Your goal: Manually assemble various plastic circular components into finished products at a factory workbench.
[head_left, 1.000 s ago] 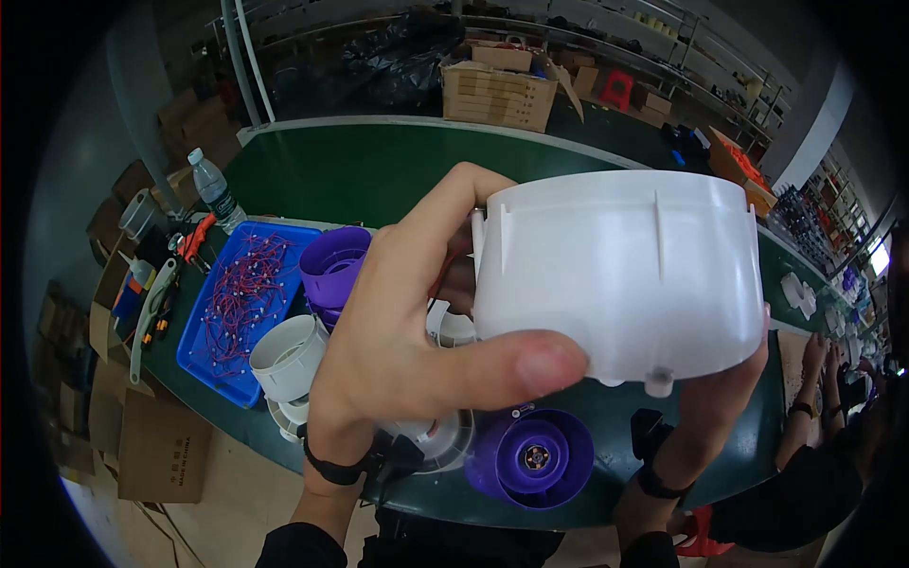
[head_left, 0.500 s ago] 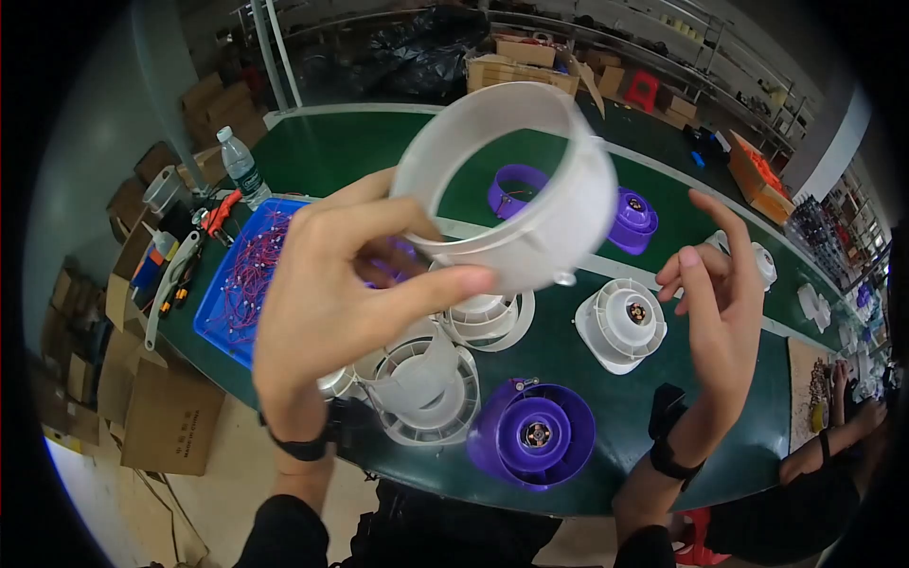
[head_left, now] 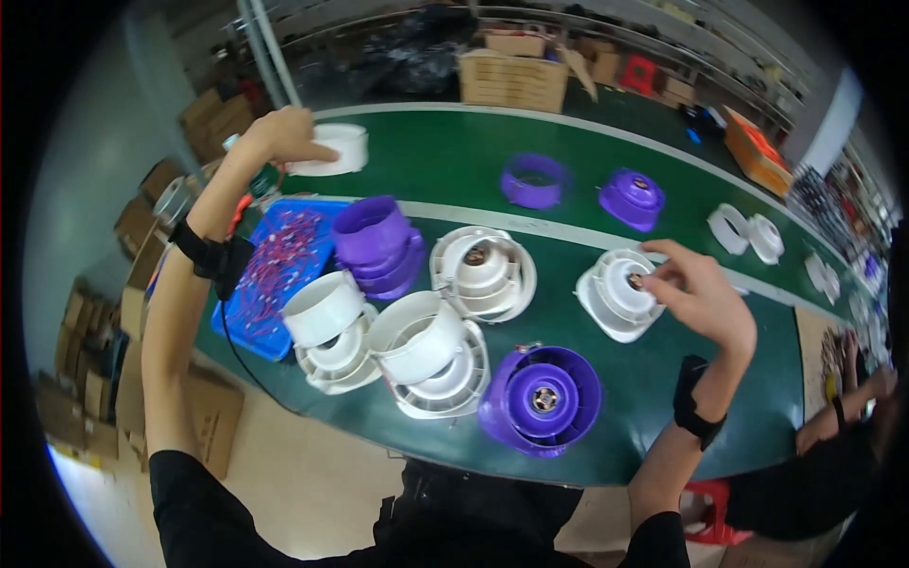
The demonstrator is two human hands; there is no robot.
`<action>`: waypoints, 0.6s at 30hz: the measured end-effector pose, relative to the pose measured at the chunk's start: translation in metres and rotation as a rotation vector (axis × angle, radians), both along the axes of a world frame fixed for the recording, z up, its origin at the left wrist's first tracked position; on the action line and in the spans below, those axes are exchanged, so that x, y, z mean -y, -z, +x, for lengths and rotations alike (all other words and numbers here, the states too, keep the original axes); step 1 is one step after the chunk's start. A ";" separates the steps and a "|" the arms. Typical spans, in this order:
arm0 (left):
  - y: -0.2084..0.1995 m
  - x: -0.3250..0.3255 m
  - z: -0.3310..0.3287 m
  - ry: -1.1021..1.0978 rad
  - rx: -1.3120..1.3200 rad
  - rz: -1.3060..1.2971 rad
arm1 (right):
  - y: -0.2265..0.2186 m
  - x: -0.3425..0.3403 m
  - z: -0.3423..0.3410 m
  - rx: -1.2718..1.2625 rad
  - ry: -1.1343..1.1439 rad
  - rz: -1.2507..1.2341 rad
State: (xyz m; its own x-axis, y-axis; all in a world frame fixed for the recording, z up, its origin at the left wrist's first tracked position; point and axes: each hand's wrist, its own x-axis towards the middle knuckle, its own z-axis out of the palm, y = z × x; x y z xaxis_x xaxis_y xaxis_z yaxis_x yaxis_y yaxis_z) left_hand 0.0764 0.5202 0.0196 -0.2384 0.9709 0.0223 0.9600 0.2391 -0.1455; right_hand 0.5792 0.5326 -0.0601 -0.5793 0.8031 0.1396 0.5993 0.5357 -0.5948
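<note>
At the far left of the green table, my left hand point(head_left: 284, 135) grips the near side of a white plastic ring point(head_left: 343, 151), which sits at or just above the tabletop. On the right, the fingers of my right hand point(head_left: 705, 298) close at the hub and rim of a white round fan housing point(head_left: 615, 301) with a square base. A purple housing point(head_left: 540, 402) stands near the front edge. Several white housings point(head_left: 483, 275) are grouped left of centre, two with loose white rings point(head_left: 417, 336) leaning on them. Behind those are stacked purple parts point(head_left: 379, 237).
A blue tray point(head_left: 303, 213) of thin red wires lies at the left. Farther back are a purple ring point(head_left: 533, 180), a purple housing point(head_left: 632, 199) and white parts point(head_left: 748, 232). Another person's arm point(head_left: 843, 421) reaches in from the right. Cardboard boxes point(head_left: 516, 78) stand behind the table.
My left hand has carried the white ring from in front of me to the far left of the table. My right hand has come down onto the white housing.
</note>
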 end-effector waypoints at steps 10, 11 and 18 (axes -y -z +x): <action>0.101 -0.105 -0.068 -0.070 0.375 -0.099 | 0.103 0.023 0.002 0.130 0.267 -0.049; 0.107 -0.103 -0.071 -0.113 0.380 -0.139 | 0.107 0.025 -0.002 0.120 0.297 -0.043; 0.127 -0.098 -0.104 -0.122 0.314 -0.133 | 0.073 0.010 -0.021 -0.204 0.415 -0.117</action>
State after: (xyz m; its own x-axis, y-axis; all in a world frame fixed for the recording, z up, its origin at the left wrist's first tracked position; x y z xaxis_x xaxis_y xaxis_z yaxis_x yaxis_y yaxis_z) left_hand -0.0280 0.6182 -0.1075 -0.3278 0.9245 -0.1947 0.9285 0.3533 0.1146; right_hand 0.5585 0.5222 -0.1332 -0.1765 0.9779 0.1120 0.6135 0.1983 -0.7644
